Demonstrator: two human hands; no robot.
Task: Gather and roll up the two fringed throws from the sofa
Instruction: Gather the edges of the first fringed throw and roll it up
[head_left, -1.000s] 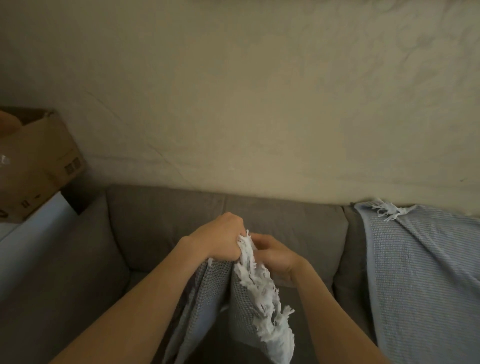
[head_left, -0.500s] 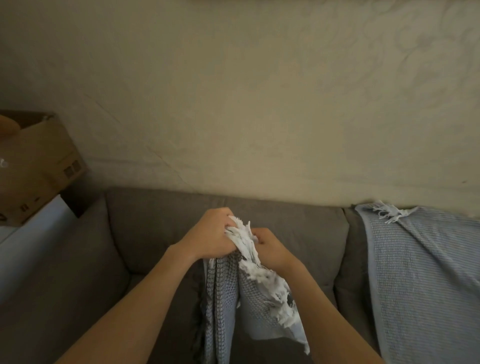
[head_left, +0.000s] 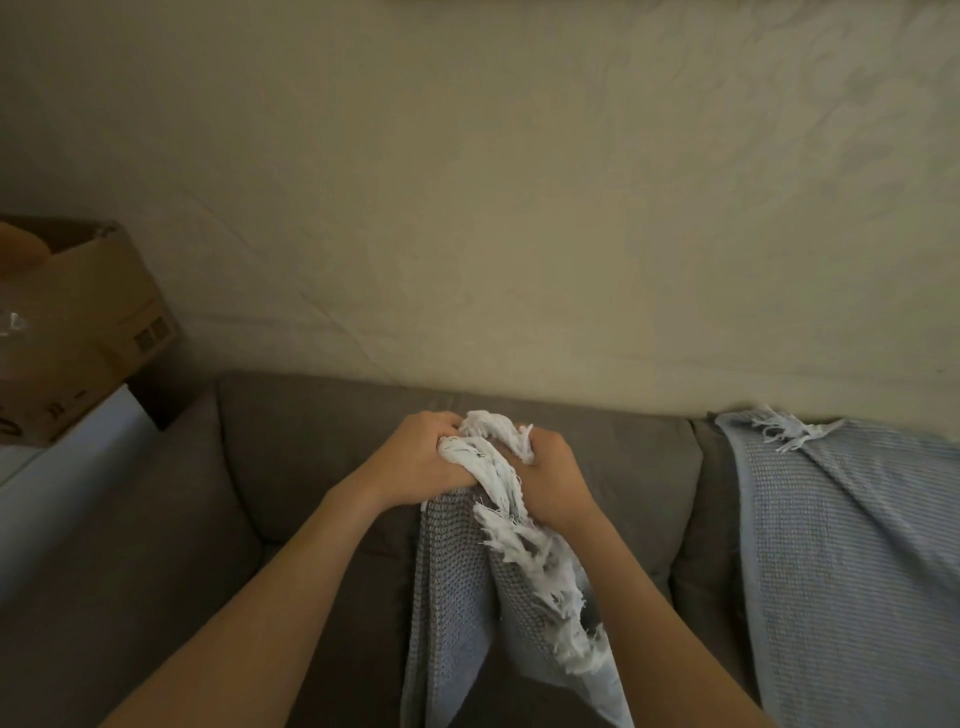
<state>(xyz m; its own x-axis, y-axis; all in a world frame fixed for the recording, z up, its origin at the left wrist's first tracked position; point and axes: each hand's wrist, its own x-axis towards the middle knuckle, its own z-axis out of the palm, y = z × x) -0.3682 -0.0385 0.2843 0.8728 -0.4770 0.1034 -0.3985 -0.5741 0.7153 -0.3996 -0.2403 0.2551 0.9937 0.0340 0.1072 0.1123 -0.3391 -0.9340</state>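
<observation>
A grey-blue waffle throw (head_left: 452, 597) with a white fringe hangs in front of the grey sofa (head_left: 311, 447). My left hand (head_left: 421, 457) grips its bunched top edge. My right hand (head_left: 550, 478) grips the fringed edge right beside it, and the two hands almost touch. The fringe spills down between and below them. A second light-blue fringed throw (head_left: 852, 561) lies draped over the sofa back and seat at the right, untouched.
A cardboard box (head_left: 78, 332) sits on a white surface (head_left: 67, 457) left of the sofa arm. A beige wall (head_left: 467, 182) rises right behind the sofa back.
Both hands have come closer together and gathered more fringe at the top. The hanging cloth has shifted and bunched between them.
</observation>
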